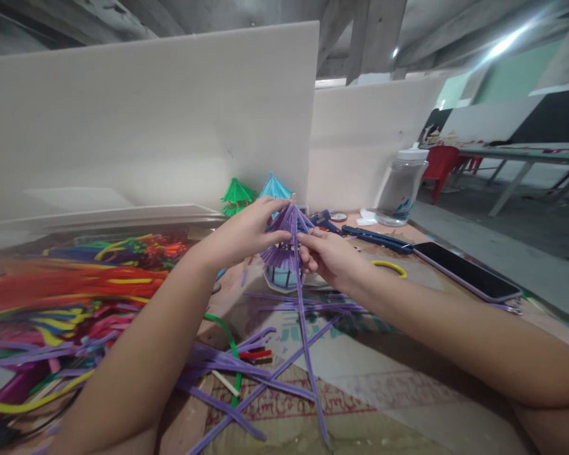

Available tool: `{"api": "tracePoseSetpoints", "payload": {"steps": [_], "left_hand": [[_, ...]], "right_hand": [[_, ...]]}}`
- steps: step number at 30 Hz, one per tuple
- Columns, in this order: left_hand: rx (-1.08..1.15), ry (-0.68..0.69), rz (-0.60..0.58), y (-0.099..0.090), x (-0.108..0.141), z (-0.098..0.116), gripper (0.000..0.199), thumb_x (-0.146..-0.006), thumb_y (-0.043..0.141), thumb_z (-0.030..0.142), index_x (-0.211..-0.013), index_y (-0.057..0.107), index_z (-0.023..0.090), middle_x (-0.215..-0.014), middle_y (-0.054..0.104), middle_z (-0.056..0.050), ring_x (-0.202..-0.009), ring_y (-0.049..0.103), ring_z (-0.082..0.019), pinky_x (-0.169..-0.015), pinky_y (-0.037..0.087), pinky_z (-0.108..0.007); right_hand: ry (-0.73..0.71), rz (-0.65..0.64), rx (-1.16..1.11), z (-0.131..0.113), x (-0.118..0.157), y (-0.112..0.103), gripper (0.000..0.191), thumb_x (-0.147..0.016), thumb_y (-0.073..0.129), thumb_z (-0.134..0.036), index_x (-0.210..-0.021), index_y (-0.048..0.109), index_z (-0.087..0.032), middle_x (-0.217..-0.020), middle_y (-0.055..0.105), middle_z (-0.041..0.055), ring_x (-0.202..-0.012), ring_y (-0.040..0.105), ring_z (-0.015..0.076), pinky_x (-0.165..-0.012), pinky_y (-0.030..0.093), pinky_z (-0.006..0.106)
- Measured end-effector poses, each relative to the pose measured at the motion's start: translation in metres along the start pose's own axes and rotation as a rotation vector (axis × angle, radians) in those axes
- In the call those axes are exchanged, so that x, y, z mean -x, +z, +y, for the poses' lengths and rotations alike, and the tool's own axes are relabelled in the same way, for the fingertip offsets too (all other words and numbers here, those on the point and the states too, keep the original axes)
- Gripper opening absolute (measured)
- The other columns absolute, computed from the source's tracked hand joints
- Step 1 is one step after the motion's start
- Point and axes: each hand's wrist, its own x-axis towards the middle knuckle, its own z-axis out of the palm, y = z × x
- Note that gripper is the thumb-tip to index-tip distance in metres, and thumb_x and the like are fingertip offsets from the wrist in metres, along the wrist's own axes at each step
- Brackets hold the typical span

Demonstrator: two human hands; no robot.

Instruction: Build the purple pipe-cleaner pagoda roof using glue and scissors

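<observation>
Standing model: purple model [279, 258], upright on the table [232, 300], the centre of the clock here, with 12 pointing away from the person.
Purple tiers: 2 show, both closely lined with strips where visible, so the roof looks well advanced; hands and angle hide the rest, and I cannot tell how much of the far side is covered.
Long strip [305, 341]: 1, its top against the roof, its tail running free to 6 o'clock; judging by that, this piece is unfinished.
Left hand [251, 230]: at 9 o'clock, thumb and forefinger apart, around the roof; I cannot tell whether they clamp it.
Right hand [329, 253]: at 3 o'clock, thumb and forefinger together, seemingly pinching the long strip at the roof.
Loose strips [265, 381]: several purple ones, crossing at 7 o'clock, unattached.
Neighbours: green model [237, 193] at 11 and blue model [274, 184] at 12, both with roofs that look complete from here.
Pile [99, 281]: many-coloured strips, toward 9 o'clock, partly blurred.
Outer side: bottle [401, 189] at 2, phone [467, 270] at 3.
</observation>
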Motion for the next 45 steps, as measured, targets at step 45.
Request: {"api": "tracePoseSetpoints", "payload": {"steps": [45], "left_hand": [[0.055, -0.014, -0.011, -0.009, 0.0, -0.003, 0.036, -0.089, 0.06, 0.037, -0.121, 0.066, 0.02, -0.114, 0.068, -0.008, -0.089, 0.064, -0.02, -0.078, 0.051, -0.031]], "right_hand": [[-0.055, -0.003, 0.125, 0.002, -0.003, -0.002, 0.024, -0.081, 0.067, -0.032, -0.067, 0.051, -0.02, -0.046, 0.057, -0.0053, -0.034, 0.042, 0.006, -0.038, 0.037, 0.02]]}}
